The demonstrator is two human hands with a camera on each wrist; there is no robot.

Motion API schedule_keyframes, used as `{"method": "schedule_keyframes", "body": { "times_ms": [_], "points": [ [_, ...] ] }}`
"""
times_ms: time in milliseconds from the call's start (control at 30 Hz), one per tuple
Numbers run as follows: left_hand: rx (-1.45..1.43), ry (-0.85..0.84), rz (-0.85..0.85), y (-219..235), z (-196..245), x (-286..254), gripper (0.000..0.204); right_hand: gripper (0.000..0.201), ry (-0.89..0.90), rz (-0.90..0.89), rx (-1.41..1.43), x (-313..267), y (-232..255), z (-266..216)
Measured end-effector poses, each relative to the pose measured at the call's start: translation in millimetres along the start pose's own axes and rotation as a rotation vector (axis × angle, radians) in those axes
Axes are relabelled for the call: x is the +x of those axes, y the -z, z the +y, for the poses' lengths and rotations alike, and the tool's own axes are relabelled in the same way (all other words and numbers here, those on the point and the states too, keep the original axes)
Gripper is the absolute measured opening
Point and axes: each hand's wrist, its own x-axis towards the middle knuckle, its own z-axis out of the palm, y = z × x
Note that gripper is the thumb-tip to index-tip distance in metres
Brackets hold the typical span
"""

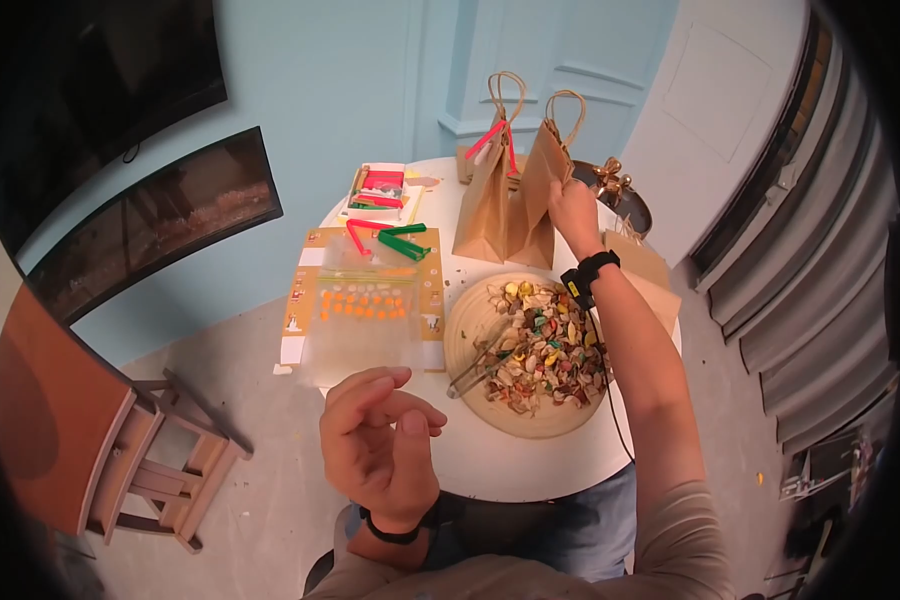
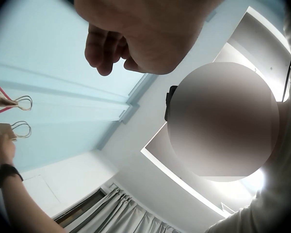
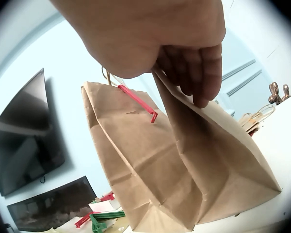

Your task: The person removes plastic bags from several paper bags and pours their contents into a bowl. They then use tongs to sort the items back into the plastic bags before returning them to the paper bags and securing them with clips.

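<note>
On the white table, the right-side paper bag is gripped near its upper edge by the right hand; the left hand is held empty. Likely light and crease-prone, it is best lifted by its handle.

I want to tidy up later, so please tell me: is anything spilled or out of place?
Yes: small dark bits lie on the white table outside the round tray, perhaps spilled from it. A small yellow piece lies on the floor at the right, too small to identify.
</note>
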Motion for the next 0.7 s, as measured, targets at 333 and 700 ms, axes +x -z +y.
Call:
{"method": "schedule_keyframes", "body": {
  "times_ms": [333,700],
  "points": [
    [0.013,-0.001,0.033,5,1,3,0.033,0.05,0.224,-0.471,-0.3,-48,70,-99],
    [-0.011,0.009,0.054,9,0,4,0.034,0.041,0.314,-0.765,-0.045,-72,-139,-149]
  ]
}}
